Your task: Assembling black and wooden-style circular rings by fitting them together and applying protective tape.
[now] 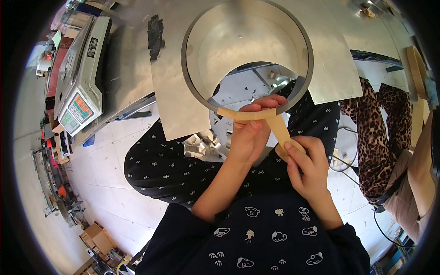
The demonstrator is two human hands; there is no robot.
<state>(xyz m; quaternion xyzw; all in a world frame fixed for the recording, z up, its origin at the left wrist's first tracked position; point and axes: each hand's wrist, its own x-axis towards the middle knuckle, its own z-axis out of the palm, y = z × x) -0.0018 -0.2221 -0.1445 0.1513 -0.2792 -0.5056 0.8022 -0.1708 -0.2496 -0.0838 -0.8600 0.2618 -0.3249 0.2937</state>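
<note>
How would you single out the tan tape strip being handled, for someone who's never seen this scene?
Start at the large shiny metal ring on the grey metal sheet. At its near rim, the left hand presses a tan masking-tape strip onto the edge, while the right hand pulls its free end. It is the only flat, matte tan band there, unlike the scattered silver metal scraps below.

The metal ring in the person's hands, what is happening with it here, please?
A seated person holds a wide metal ring over their lap. The left hand presses a strip of tan tape against the ring's near rim, while the right hand holds the tape's loose end, pulled down and away. Flat metal sheets lie on the table behind the ring, with a weighing scale to the left.
</note>
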